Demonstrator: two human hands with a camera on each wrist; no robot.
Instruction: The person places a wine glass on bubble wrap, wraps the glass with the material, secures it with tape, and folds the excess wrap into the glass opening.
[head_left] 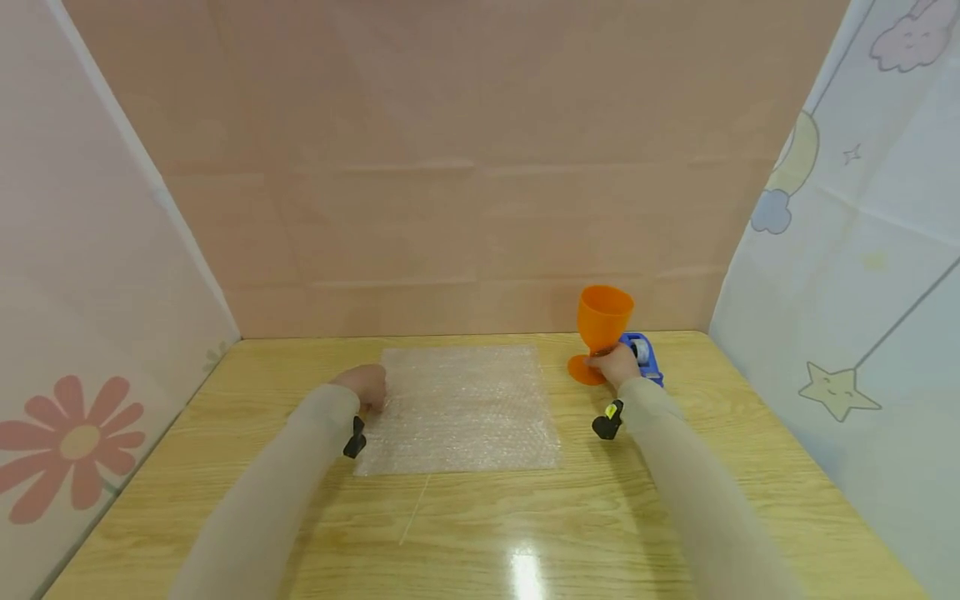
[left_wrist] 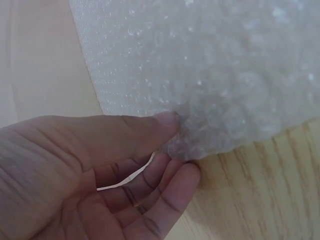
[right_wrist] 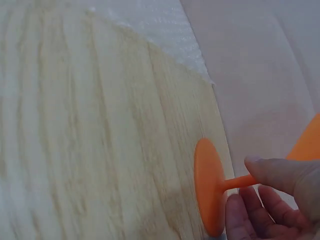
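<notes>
A sheet of bubble wrap (head_left: 465, 408) lies flat across the middle of the table. At its left edge my left hand (head_left: 365, 385) pinches the sheet; in the left wrist view the thumb (left_wrist: 145, 125) presses the bubble wrap (left_wrist: 200, 65) near its edge, fingers curled beneath. On the right, my right hand (head_left: 617, 365) holds an orange plastic goblet (head_left: 602, 312) by its stem, thumb on one side and fingers curled on the other. The right wrist view shows the goblet's round base (right_wrist: 209, 187) and thin stem, with most of its cup out of frame.
A blue tape dispenser (head_left: 643, 358) with a roll of tape stands just right of the goblet, partly behind my right hand. The wooden table (head_left: 480, 525) ends at a tan backdrop (head_left: 465, 250), with patterned cloth walls on both sides.
</notes>
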